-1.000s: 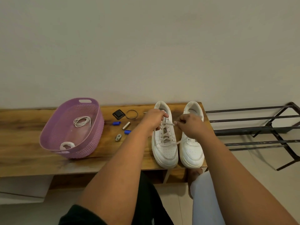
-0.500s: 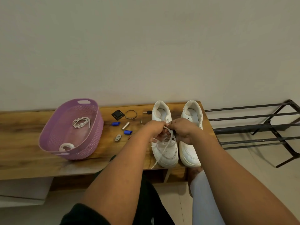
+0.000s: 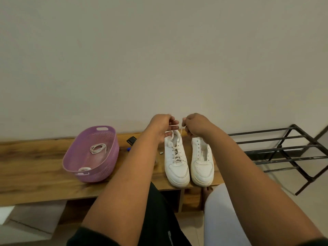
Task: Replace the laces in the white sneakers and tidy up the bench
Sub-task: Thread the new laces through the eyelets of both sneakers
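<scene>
Both the left hand (image 3: 162, 126) and the right hand (image 3: 195, 124) pinch the lace (image 3: 180, 134), lifted at twelve o'clock of the left sneaker (image 3: 175, 157). It looks limp and light, so I'd grip near its tips.

Dim soft light, slight blur, wide-angle distortion

no text, label, brand or number can be read on anything in view.
</scene>
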